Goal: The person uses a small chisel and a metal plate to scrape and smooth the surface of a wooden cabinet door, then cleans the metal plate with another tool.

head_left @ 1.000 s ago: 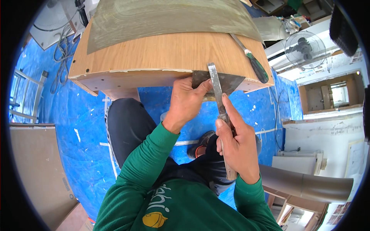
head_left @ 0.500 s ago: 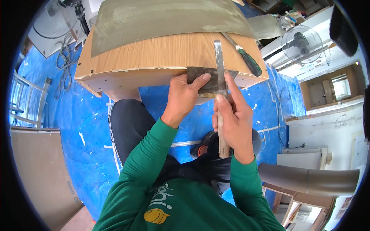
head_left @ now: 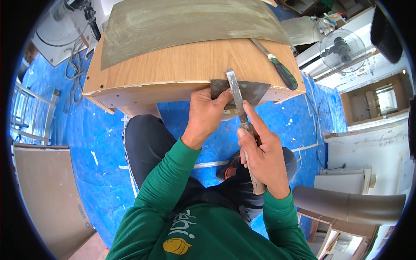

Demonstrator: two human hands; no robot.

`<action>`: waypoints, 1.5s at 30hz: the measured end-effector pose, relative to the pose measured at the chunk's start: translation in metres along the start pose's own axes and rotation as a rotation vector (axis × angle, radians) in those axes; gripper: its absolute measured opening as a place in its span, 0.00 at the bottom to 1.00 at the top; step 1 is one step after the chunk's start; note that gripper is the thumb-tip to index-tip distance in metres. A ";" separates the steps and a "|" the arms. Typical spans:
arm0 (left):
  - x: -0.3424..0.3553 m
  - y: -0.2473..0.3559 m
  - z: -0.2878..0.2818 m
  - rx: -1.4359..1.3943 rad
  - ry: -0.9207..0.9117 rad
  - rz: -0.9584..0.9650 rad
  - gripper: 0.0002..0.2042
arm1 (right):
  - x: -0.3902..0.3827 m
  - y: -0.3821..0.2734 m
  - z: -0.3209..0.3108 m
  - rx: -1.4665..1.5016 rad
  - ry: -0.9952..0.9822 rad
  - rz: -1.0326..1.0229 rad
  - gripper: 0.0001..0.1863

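My left hand [head_left: 205,115] grips a wide, dark scraper blade [head_left: 255,90], thumb on its face. The blade is held up against the front edge of a wood-grain cabinet panel [head_left: 173,65]. In my right hand [head_left: 265,154] is a chisel [head_left: 236,95] with a long narrow steel blade and a worn wooden handle. My index finger lies extended along the chisel, and its blade crosses in front of the scraper. On the panel, to the right, rests a thin-bladed tool with a green and black handle [head_left: 284,73].
A curved grey-green sheet [head_left: 190,21] covers the panel's far part. Blue sheeting [head_left: 99,143] spreads over the floor, with a coiled cable [head_left: 74,78] at left. Fans stand at both far sides, one a wire-caged fan [head_left: 342,50]. A brown board [head_left: 47,182] leans at left.
My right hand has drawn the chisel down toward me, and its tip has tilted left across the scraper. My left hand keeps its hold on the scraper.
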State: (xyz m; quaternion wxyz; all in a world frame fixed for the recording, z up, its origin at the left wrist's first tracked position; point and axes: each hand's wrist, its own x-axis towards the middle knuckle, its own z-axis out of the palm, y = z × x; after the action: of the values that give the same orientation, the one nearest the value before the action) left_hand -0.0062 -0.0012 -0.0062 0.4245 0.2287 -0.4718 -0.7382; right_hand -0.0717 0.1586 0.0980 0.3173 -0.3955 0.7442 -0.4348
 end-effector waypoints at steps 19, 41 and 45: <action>0.002 -0.002 0.000 -0.046 0.017 0.020 0.08 | 0.061 -0.010 0.003 -0.224 0.022 -0.190 0.31; -0.042 0.006 0.023 -0.278 -0.192 -0.252 0.18 | -0.012 0.129 -0.019 0.514 0.393 -0.148 0.13; -0.041 -0.012 0.021 -0.235 -0.182 -0.289 0.15 | -0.011 0.144 -0.021 0.559 0.388 -0.137 0.13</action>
State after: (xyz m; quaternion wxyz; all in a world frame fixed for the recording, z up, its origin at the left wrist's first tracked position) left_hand -0.0051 0.0465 -0.0102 0.2936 0.1753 -0.3811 -0.8589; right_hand -0.1281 0.2211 -0.0216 0.2358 -0.2522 0.6144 -0.7094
